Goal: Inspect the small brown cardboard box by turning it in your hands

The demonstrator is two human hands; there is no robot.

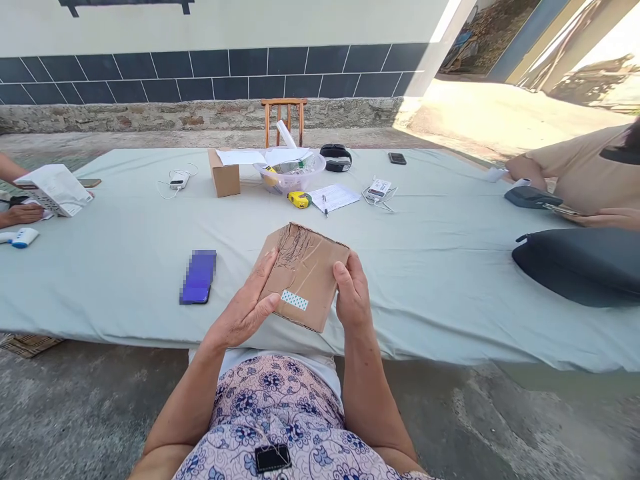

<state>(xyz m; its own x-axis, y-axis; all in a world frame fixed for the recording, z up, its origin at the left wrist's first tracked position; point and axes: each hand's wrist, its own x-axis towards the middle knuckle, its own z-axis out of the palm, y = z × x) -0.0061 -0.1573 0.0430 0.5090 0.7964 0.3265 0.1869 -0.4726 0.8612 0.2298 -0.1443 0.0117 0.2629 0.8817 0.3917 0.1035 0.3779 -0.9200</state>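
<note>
L hand (245, 303) & R hand (353, 293) grasp cardbd box (313, 273) at opp. sides, over near part of table (440, 267); phone (200, 277) lies L, tape meas. (299, 199) far.

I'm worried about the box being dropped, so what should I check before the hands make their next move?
1. Left hand on the box: ok, thumb on the upper face, fingers along the left side.
2. Right hand on the box: ok, gripping its right side.
3. Support underneath: cannot tell, the underside is hidden.
4. Upper face unmarked: not ok, dark lines run near its far left corner.
5. Phone out of the way: ok, it lies apart, left of the box.
6. Contents: cannot tell, the inside does not show.
</note>
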